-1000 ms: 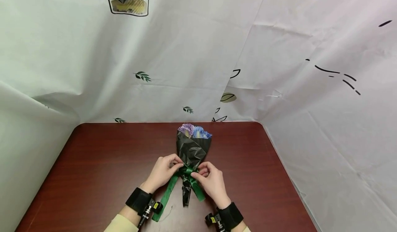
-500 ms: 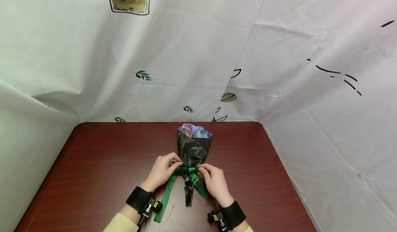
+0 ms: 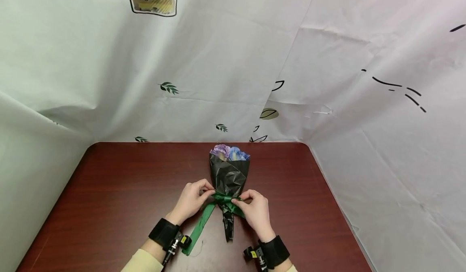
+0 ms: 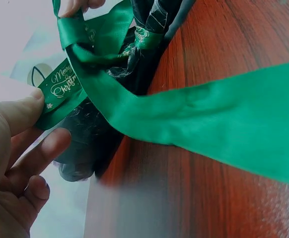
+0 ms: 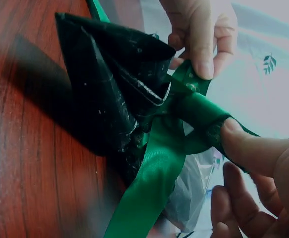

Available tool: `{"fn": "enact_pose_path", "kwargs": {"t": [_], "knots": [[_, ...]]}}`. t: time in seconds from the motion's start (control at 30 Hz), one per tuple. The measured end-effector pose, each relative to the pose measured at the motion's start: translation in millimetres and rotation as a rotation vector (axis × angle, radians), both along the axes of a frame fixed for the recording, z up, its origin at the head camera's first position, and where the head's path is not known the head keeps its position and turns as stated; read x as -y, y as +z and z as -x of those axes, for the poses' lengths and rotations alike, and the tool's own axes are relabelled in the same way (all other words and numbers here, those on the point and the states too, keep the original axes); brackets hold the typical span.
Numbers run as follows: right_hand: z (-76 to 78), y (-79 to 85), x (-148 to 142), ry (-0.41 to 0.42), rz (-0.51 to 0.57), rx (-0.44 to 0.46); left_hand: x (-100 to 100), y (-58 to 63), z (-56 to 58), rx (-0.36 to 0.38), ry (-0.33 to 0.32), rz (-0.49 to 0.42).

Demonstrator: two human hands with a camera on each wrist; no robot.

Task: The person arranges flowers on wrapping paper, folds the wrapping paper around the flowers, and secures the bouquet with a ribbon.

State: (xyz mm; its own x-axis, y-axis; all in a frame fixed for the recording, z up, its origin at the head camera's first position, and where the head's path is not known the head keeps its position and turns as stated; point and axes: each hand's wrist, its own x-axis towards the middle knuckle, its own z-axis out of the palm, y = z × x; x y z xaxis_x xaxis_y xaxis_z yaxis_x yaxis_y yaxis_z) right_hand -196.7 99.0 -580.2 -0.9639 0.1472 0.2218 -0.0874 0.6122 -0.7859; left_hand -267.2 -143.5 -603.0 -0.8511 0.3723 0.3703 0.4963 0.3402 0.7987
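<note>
A bouquet of purple and blue flowers in black wrapping paper lies on the table, its narrow dark stem end toward me. Around its waist sits a green satin ribbon, tied in a bow shape with a knot at the middle. My left hand pinches the left loop between thumb and forefinger; white lettering shows on that loop in the left wrist view. On the other side my right hand pinches the right loop. One ribbon tail hangs to the left, another ribbon tail to the right.
The bouquet rests on a dark red-brown wooden table with rounded far corners. A pale printed cloth stands behind and along both sides. A thin thread lies near the left tail.
My right hand let its grip shift and now holds the right loop farther out. The bouquet's stem end has swung slightly right, and the right tail has lifted. My left hand has barely moved.
</note>
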Motion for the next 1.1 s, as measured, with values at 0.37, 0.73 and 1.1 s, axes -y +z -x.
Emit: {"fn": "enact_pose_path", "kwargs": {"t": [0.37, 0.73, 1.1], "knots": [[2.4, 1.1, -23.9, 0.282, 0.031, 0.078, -1.8, -1.7, 0.6, -0.012, -0.001, 0.005], [3.2, 2.3, -21.2, 0.116, 0.231, 0.179, -8.1, 1.6, 0.4, -0.016, 0.001, 0.036], [3.2, -7.6, -20.0, 0.086, 0.208, 0.188, -12.0, 4.5, 2.2, -0.041, 0.022, 0.132]]}}
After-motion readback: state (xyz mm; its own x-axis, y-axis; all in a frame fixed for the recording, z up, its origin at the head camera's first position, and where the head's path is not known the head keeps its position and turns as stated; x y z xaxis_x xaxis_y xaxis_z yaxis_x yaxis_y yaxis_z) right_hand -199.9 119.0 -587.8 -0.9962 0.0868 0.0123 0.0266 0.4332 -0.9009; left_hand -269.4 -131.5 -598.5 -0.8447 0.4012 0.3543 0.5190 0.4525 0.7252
